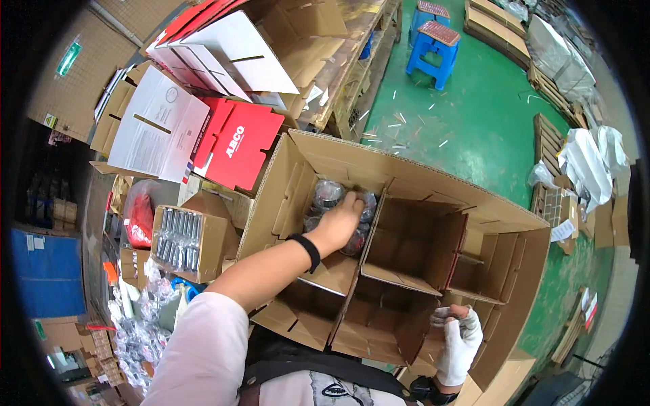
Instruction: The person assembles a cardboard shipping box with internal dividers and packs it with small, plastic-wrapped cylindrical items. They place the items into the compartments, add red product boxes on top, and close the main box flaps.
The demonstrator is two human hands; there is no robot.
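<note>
A large open cardboard carton (pixel 447 166) stands before me, split into several compartments by cardboard dividers (pixel 399 276). My left hand (pixel 340 222), bare with a black wristband, reaches into the far-left compartment. Its fingers curl down over round plastic-wrapped items (pixel 329 193), and its fingertips are partly hidden among them. Grey and reddish parts show through the wrapping. At the near-right part of the carton, my right hand (pixel 458 344) wears a white glove with bare fingertips. Its fingers are bent close to a divider's end; whatever they grip, if anything, is hidden.
Left of the carton, a smaller box (pixel 179 237) holds wrapped metal-looking cylinders, beside a red bagged item (pixel 140 218) and clear-wrapped parts (pixel 142 338). Red and white printed cartons (pixel 240 142) stand at the far left. Blue stools (pixel 433 54) and pallets (pixel 550 145) are on the green floor.
</note>
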